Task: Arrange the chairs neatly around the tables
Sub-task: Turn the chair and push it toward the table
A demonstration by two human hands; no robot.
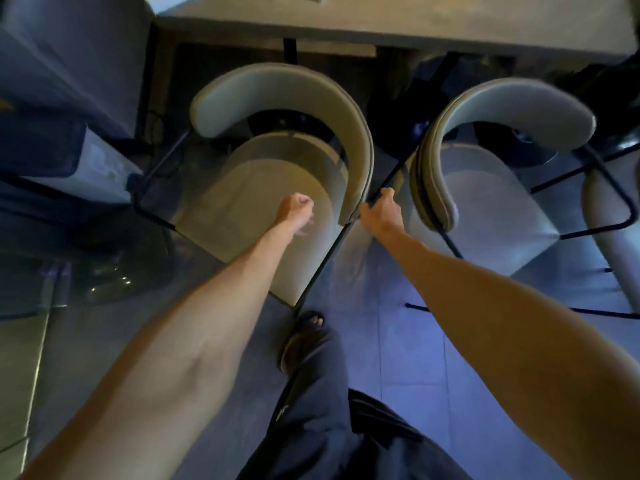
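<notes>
Two large things are mostly out of sight. The grey surface (381, 32) beyond the fingers is cut off by the top edge and shows only its near rim. Everything beneath it sinks into shadow, where legs and clutter cannot be told apart. A round glass surface (69, 271), outward of the left fingers, is half lost in reflections. The tiled floor (398, 358) lies bare behind the fingers, toward the person. Ahead, the grey rim closes the way, and only a thin gap separates the two seats.

The gripped chair (277, 95) sits below and ahead of both hands. It has a pale padded seat, a curved padded backrest bent like a horseshoe, and thin black metal legs. Its backrest lies between the fingers and the grey rim. The neighbouring chair (512, 105), of the same make, stands just outward of the right fingers, and its seat is blurred. A third chair (599, 216), further out, is clipped by the picture's edge.

The right hand (382, 213) has its fingers wrapped round the black rod (325, 265) at the end of the gripped chair's backrest, with the fingertips hidden behind it. The left hand (296, 211) hovers over the seat with its fingers curled tight together into the palm. Nothing shows inside them, though blur softens the view. A sandalled foot (303, 341) stands behind the fingers, by the rod's lower end.
</notes>
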